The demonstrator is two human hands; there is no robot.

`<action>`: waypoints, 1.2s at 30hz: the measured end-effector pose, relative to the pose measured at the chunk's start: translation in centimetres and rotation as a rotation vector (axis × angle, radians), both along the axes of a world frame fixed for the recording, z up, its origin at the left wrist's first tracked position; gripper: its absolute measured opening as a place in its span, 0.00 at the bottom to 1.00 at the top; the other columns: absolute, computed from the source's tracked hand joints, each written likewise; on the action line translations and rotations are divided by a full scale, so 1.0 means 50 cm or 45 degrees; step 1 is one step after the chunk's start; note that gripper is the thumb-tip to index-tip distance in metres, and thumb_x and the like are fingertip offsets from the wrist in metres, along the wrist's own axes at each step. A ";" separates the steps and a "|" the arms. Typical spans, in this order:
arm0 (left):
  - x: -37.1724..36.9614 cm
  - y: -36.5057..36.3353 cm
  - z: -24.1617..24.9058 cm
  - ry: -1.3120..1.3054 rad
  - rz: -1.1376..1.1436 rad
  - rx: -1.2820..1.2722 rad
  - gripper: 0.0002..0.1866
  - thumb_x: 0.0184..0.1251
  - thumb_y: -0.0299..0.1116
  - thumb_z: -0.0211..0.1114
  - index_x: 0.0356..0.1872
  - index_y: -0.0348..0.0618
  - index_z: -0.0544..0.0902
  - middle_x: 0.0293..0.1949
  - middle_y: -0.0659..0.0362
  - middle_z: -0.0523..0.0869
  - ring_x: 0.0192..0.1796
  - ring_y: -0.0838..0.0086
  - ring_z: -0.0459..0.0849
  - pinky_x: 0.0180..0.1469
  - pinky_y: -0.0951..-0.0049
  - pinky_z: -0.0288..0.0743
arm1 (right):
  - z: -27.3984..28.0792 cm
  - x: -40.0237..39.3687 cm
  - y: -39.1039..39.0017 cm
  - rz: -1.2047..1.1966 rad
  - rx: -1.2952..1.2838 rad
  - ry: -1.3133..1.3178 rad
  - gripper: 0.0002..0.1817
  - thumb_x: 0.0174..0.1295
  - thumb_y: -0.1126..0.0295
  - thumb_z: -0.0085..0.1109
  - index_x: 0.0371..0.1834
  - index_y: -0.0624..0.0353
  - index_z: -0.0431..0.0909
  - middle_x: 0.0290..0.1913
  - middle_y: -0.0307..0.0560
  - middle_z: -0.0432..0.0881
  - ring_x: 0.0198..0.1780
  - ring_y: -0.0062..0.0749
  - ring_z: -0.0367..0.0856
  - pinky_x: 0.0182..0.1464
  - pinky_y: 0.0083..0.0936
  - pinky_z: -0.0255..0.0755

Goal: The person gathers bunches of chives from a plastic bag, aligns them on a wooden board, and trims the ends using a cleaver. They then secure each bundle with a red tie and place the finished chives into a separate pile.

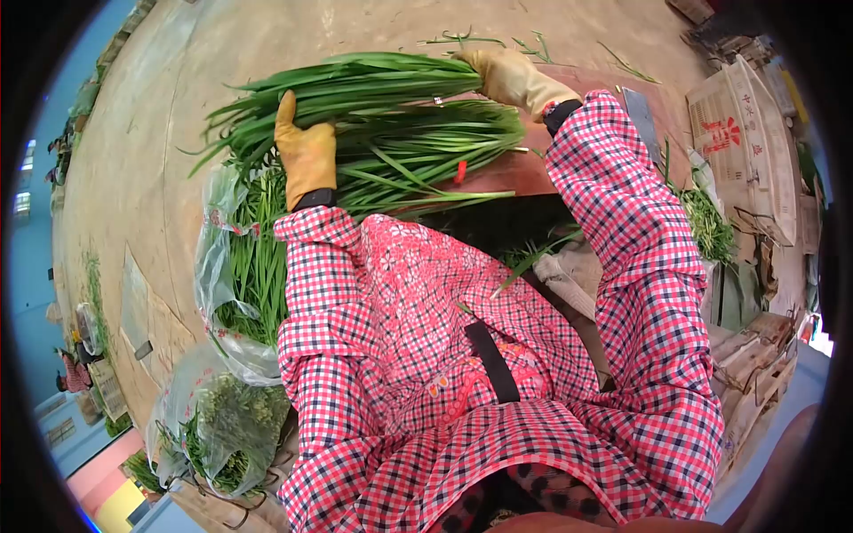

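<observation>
Both hands wear yellowish work gloves. A long bunch of garlic chives point(382, 82) stretches between them, green leaves to the left and cut stem ends to the right. My right hand point(515, 78) is closed around the stem ends. Against the leafy part lies my left hand point(304, 151), thumb pointing up, its fingers partly hidden among the leaves. Just below, a second pile of chives point(444, 142) rests on a reddish board point(538, 164), with a small red strip point(461, 172) on it.
Left of my lap stands a clear plastic bag point(216, 266) full of chives. Another bag point(227, 417) of greens sits lower left. A flat grey piece point(641, 124) lies beside my right forearm. At right are a white plastic crate point(742, 147) and wooden slats point(755, 364). Loose leaves point(466, 39) litter the floor.
</observation>
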State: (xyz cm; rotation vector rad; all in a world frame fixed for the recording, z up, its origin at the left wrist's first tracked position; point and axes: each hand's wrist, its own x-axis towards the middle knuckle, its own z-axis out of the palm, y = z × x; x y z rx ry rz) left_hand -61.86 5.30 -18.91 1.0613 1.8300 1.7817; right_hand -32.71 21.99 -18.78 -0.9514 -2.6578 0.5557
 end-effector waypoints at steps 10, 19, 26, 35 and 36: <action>-0.238 -0.115 0.025 0.304 0.134 -0.146 0.30 0.60 0.29 0.69 0.65 0.39 0.76 0.58 0.46 0.84 0.60 0.63 0.82 0.63 0.69 0.73 | 0.001 0.063 0.019 -0.027 -0.028 -0.211 0.26 0.56 0.85 0.55 0.59 0.52 0.75 0.45 0.54 0.86 0.47 0.52 0.86 0.46 0.40 0.78; 0.158 0.027 0.148 1.385 -0.355 0.023 0.40 0.57 0.55 0.73 0.64 0.36 0.75 0.64 0.42 0.78 0.67 0.50 0.75 0.69 0.55 0.66 | -0.018 0.036 -0.007 0.101 0.252 -0.286 0.34 0.54 0.84 0.55 0.68 0.51 0.71 0.47 0.54 0.84 0.49 0.53 0.84 0.49 0.41 0.79; 0.147 0.085 -0.018 1.539 -0.724 -0.158 0.33 0.68 0.51 0.66 0.67 0.41 0.73 0.61 0.47 0.81 0.62 0.53 0.78 0.62 0.56 0.68 | 0.039 -0.007 -0.031 0.156 0.514 -0.462 0.27 0.58 0.72 0.62 0.64 0.50 0.74 0.50 0.51 0.84 0.49 0.51 0.84 0.49 0.40 0.78; 0.113 0.078 -0.027 1.596 -0.646 -0.116 0.33 0.69 0.53 0.64 0.67 0.43 0.73 0.61 0.47 0.82 0.62 0.54 0.79 0.62 0.56 0.69 | -0.072 0.075 -0.342 0.288 0.792 -0.214 0.24 0.60 0.55 0.64 0.56 0.55 0.80 0.42 0.39 0.82 0.43 0.35 0.81 0.44 0.32 0.74; 0.111 0.079 -0.028 1.584 -0.654 -0.116 0.33 0.69 0.53 0.64 0.67 0.42 0.73 0.61 0.47 0.81 0.62 0.54 0.79 0.61 0.56 0.70 | -0.110 0.076 -0.345 0.294 0.838 -0.237 0.23 0.60 0.57 0.62 0.56 0.54 0.80 0.41 0.39 0.82 0.42 0.34 0.81 0.44 0.31 0.74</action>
